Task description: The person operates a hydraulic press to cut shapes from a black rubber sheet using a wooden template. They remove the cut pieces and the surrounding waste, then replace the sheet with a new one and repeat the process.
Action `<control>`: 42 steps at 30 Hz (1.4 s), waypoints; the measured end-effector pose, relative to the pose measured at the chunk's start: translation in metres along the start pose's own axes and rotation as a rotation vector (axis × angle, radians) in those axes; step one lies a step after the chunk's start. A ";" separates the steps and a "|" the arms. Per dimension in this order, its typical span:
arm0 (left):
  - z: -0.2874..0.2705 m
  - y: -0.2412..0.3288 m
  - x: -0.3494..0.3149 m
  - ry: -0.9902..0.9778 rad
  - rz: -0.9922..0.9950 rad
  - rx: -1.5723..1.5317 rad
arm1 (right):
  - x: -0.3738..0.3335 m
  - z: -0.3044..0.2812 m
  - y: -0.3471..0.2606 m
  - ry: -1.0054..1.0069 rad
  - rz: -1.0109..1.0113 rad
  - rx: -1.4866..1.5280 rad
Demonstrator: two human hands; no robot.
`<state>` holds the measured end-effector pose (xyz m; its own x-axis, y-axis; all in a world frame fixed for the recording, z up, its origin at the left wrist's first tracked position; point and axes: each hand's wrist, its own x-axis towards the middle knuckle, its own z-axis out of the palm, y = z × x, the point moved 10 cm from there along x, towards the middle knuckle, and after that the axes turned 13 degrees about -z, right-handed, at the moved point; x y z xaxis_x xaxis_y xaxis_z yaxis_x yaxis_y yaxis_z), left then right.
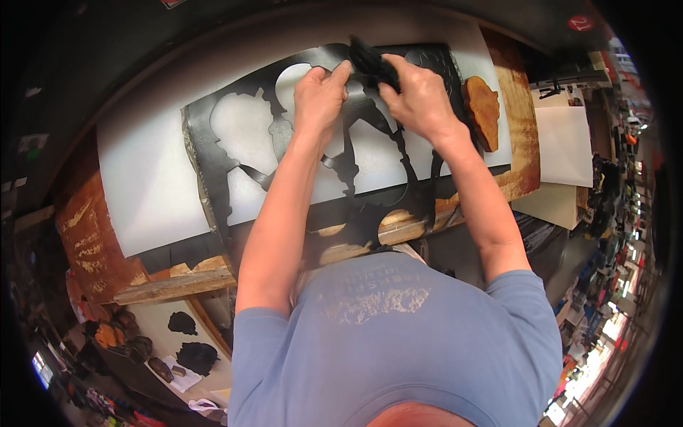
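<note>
A black leather-like sheet [220, 165], full of large shaped cut-outs, lies across a white board and hangs over its front edge. My left hand [321, 97] is closed at the sheet's far part, its fingertips seeming to pinch a strip beside a cut-out. To the right of it, my right hand [421, 98] grips a dark black piece [370, 58] between thumb and fingers. That piece is smeared by motion, so its exact outline cannot be made out. A brown wooden-looking block [482, 112] with a wavy outline rests just right of the sheet.
The white board [142, 181] sits on a worn wooden bench [525, 128] with a splintered front edge. Black cut pieces [197, 358] lie on a lower surface at the left. White panels [563, 146] stand at the right, and a dark machine part [235, 21] overhangs the far side.
</note>
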<state>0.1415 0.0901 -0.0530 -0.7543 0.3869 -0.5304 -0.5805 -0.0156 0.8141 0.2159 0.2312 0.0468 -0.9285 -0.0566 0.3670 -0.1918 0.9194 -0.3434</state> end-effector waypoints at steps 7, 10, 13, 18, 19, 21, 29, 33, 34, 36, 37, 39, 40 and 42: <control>0.000 -0.002 0.003 0.023 0.022 0.040 | 0.024 0.023 -0.012 -0.197 0.074 -0.265; 0.002 0.006 0.000 0.018 0.087 0.092 | 0.029 0.030 -0.007 -0.205 0.053 -0.264; 0.007 0.010 -0.004 -0.003 0.107 0.098 | 0.028 0.031 -0.003 -0.154 -0.002 -0.204; -0.007 0.001 -0.008 -0.022 0.016 -0.129 | 0.021 -0.001 0.028 0.014 -0.053 0.047; -0.020 0.003 -0.005 0.034 0.023 -0.191 | 0.015 -0.014 0.059 0.032 0.100 0.199; -0.020 0.008 -0.002 -0.035 0.056 -0.131 | -0.001 -0.032 0.101 0.056 0.264 0.172; -0.023 0.003 -0.009 0.056 0.021 0.010 | -0.068 0.010 0.151 0.337 0.565 0.766; -0.036 0.003 -0.029 0.119 0.067 0.026 | -0.060 -0.003 0.128 0.395 0.503 0.738; -0.038 0.005 -0.030 0.124 0.077 0.027 | -0.051 -0.012 0.115 0.389 0.402 0.657; -0.037 0.005 -0.027 0.117 0.053 0.057 | -0.034 -0.023 0.089 0.346 0.262 0.474; -0.035 0.005 -0.024 0.106 0.020 0.086 | -0.027 -0.025 0.077 0.298 0.225 0.371; -0.030 0.005 -0.019 0.081 -0.020 0.096 | -0.013 -0.025 0.053 0.198 0.132 0.169; -0.026 0.006 -0.017 0.067 -0.028 0.074 | -0.005 -0.029 0.037 0.234 0.042 0.044; -0.020 0.008 -0.014 0.039 -0.042 0.050 | 0.005 -0.022 0.020 0.175 -0.005 0.036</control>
<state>0.1413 0.0660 -0.0442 -0.7415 0.3503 -0.5723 -0.5967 0.0459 0.8012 0.2149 0.2584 0.0610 -0.8588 0.0103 0.5123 -0.2104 0.9045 -0.3709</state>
